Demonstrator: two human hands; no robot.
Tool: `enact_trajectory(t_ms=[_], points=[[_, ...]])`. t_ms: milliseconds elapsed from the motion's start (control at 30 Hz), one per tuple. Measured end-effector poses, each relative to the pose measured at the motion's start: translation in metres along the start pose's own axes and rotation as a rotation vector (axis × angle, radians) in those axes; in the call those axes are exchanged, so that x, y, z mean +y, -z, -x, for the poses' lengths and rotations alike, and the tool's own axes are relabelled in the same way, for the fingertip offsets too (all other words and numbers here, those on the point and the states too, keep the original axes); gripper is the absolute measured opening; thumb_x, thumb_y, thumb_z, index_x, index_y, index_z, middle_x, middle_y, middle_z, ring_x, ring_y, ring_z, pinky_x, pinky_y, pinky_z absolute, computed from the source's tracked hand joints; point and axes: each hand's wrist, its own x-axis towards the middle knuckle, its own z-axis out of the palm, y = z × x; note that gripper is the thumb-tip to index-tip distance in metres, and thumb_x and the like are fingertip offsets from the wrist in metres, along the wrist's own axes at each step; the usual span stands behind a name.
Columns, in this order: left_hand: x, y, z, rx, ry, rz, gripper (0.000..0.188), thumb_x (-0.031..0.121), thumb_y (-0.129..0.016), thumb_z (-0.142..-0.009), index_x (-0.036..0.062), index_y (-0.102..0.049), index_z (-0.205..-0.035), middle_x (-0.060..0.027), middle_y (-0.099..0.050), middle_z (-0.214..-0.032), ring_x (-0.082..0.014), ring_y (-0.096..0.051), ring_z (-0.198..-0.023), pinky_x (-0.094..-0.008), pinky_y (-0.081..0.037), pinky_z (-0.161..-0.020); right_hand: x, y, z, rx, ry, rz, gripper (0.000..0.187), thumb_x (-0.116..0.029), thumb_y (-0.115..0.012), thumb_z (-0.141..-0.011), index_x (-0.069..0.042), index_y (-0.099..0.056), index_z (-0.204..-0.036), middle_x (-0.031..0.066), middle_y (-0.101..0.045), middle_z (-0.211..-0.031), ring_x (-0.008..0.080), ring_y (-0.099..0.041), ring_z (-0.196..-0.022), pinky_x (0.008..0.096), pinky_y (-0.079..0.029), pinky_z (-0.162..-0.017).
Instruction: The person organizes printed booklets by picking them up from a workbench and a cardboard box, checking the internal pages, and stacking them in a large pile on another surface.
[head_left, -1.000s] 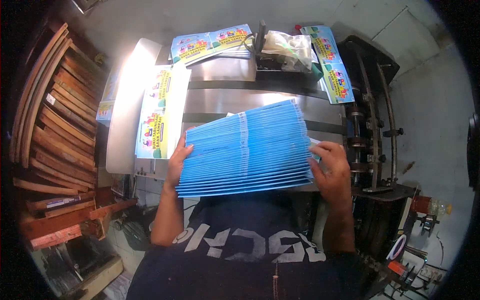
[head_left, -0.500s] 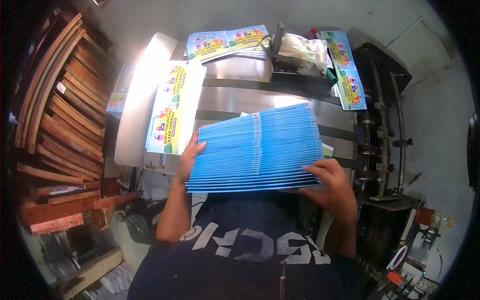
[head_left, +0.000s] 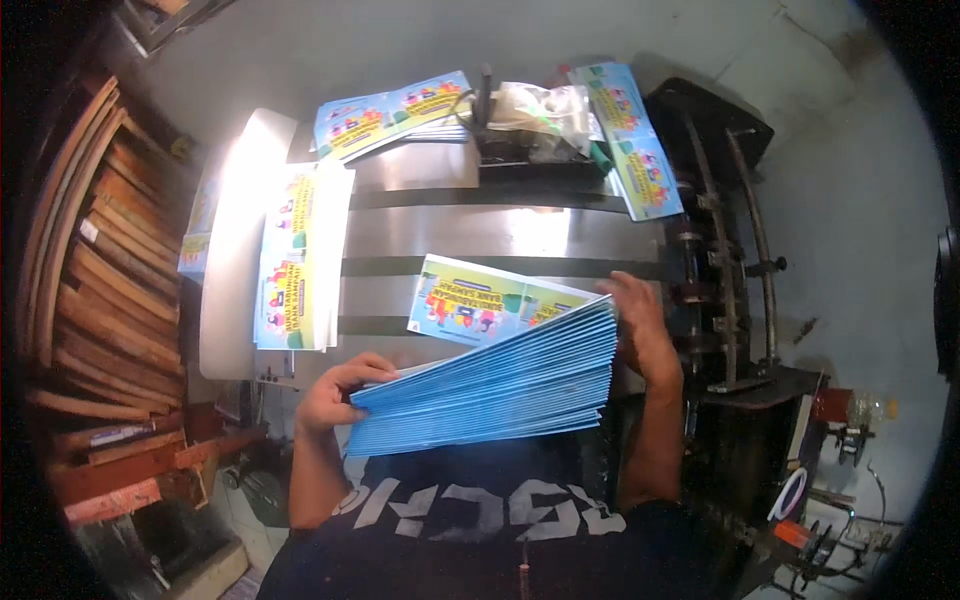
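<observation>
A thick fanned stack of blue booklets [head_left: 490,385] is held tilted in front of my chest, its layered edges facing me. My left hand [head_left: 338,395] is closed round the stack's left end, thumb on the near side and fingers along the top. At the right end, my right hand [head_left: 650,340] lies against the edge with its fingers stretched away from me, partly hidden by the stack. Just beyond the stack, a colourful printed booklet cover [head_left: 465,295] rests on the metal table [head_left: 490,228].
Piles of printed covers lie at the table's left [head_left: 292,270], at its back [head_left: 390,112] and at its back right [head_left: 630,140]. Beside the back pile is a clear plastic bag [head_left: 545,110]. Dark machinery with rods [head_left: 735,250] stands right; wooden boards [head_left: 120,300] fill a left rack.
The stack has come lower and nearer my body, and its right end has tilted upward. My right hand has shifted from the near right corner to the far one. The cover beyond is now uncovered.
</observation>
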Motion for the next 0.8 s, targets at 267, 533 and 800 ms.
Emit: enact_trajectory(t_ms=[267,533,800], points=[[0.008,0.012,-0.008,-0.140,0.054,-0.104,0.062,0.024,-0.074,-0.066,-0.0006,-0.061,-0.121,-0.0155,-0.054,-0.127,-0.0294,-0.048,-0.123,-0.0367,-0.032,-0.106,0.006,-0.021,0.000,-0.156,0.210,0.019,0.036,-0.011,-0.071,-0.077,-0.004,-0.061,-0.110,0.0157,-0.059,-0.114,0.0348,-0.053,-0.110,0.0402,-0.040,-0.100],[0.022,0.007,-0.032,-0.263,0.125,-0.098,0.046,0.029,-0.074,-0.079,0.0024,-0.061,-0.115,-0.0192,-0.056,-0.129,-0.0326,-0.047,-0.127,-0.0452,-0.033,-0.108,-0.003,-0.015,-0.003,-0.261,-0.136,-0.261,0.040,-0.011,-0.059,-0.088,-0.007,-0.054,-0.128,0.0180,-0.052,-0.136,0.0326,-0.048,-0.127,0.0404,-0.040,-0.105],[0.033,0.006,-0.044,-0.269,0.110,-0.311,0.051,0.027,-0.069,-0.085,0.0005,-0.058,-0.127,-0.0173,-0.060,-0.125,-0.0283,-0.054,-0.122,-0.0420,-0.038,-0.105,0.018,-0.030,0.004,-0.127,0.159,-0.029,0.037,-0.010,-0.065,-0.082,-0.004,-0.060,-0.118,0.0162,-0.058,-0.124,0.0332,-0.055,-0.117,0.0395,-0.044,-0.101]])
